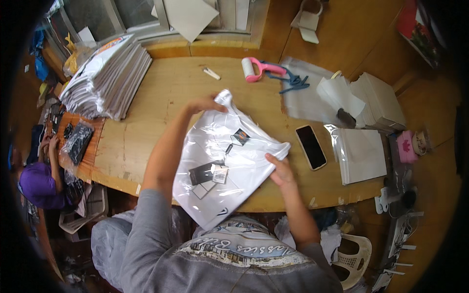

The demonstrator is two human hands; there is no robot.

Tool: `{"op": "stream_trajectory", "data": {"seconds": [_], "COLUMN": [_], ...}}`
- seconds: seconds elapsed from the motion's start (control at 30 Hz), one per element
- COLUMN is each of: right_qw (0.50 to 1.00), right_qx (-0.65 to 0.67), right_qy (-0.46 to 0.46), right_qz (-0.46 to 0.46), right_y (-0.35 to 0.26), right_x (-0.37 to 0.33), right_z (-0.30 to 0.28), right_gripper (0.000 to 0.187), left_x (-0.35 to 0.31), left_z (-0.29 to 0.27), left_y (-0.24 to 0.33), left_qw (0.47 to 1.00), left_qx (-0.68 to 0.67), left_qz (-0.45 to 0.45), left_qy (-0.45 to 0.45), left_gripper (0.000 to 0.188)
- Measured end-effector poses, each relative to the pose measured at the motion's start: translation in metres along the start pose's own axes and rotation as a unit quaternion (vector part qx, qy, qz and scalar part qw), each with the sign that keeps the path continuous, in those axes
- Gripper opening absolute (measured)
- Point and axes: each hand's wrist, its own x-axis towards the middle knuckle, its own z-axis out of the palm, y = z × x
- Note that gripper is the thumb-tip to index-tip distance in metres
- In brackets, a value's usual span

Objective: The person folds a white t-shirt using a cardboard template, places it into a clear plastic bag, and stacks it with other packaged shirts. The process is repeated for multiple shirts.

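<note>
Tilted over the near edge of the wooden table (132,156) is a folded white garment (234,180) inside a clear, shiny plastic bag (195,136). Dark and white hang tags (207,173) show through the film, and a small black tag (240,137) hangs on a cord higher up. My left hand (207,104) grips the bag's far corner, where the plastic is bunched. On the right edge, my right hand (282,172) pinches the other upper corner, thumb on top. The bag's lower corner reaches my shirt.
A tall stack of folded white garments (110,80) stands far left. Beyond the bag lie small thread snips (211,73), a pink-handled lint roller (250,70) and blue cord (294,84). To the right are a phone (311,147), clear bags (361,156) and stacked boards (381,100). A person (41,183) works at left.
</note>
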Motion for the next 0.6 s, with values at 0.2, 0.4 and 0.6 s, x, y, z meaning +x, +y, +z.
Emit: {"op": "stream_trajectory", "data": {"seconds": [0.2, 0.4, 0.6], "right_qw": [0.961, 0.834, 0.812], "right_qx": [-0.193, -0.387, -0.537], "right_qy": [-0.075, -0.069, -0.04], "right_qz": [-0.184, -0.386, -0.226], "right_y": [-0.154, -0.221, -0.12], "right_x": [0.052, 0.032, -0.025], "right_z": [0.086, 0.116, 0.014], "right_gripper": [0.039, 0.013, 0.009], "left_x": [-0.055, -0.105, -0.144], "left_z": [-0.07, -0.046, 0.03], "left_y": [0.118, 0.151, 0.019], "left_qw": [0.967, 0.915, 0.956], "left_qx": [-0.101, -0.106, 0.088], "left_qz": [0.227, 0.355, 0.273], "left_qy": [0.057, 0.16, 0.069], "left_gripper": [0.041, 0.021, 0.017]}}
